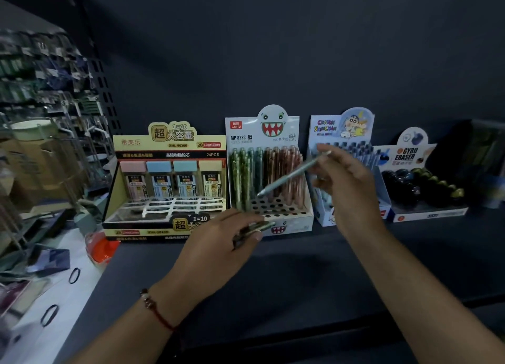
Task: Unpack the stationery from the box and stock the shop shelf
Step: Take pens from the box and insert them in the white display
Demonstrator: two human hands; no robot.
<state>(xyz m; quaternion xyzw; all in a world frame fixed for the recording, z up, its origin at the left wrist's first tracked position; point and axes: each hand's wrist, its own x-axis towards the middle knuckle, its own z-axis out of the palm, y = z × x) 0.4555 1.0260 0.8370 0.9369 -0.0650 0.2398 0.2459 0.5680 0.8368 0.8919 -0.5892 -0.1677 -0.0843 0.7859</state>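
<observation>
A white monster-face pencil display box (289, 213) stands on the dark shelf (287, 268), with green and brown pencils upright in its back rows and empty holes in front. My right hand (347, 183) pinches a light blue mechanical pencil (292, 173), held slanted with its tip down over the box's empty holes. My left hand (221, 243) grips a small bundle of pencils (254, 228) just in front of the box.
A yellow pencil-lead display box (166, 183) stands left of the monster box. To the right are a cartoon pencil box (341, 145) and a Gyro Eraser box (420, 183). A red-lidded container (99, 249) and cluttered racks (41, 104) lie at the left.
</observation>
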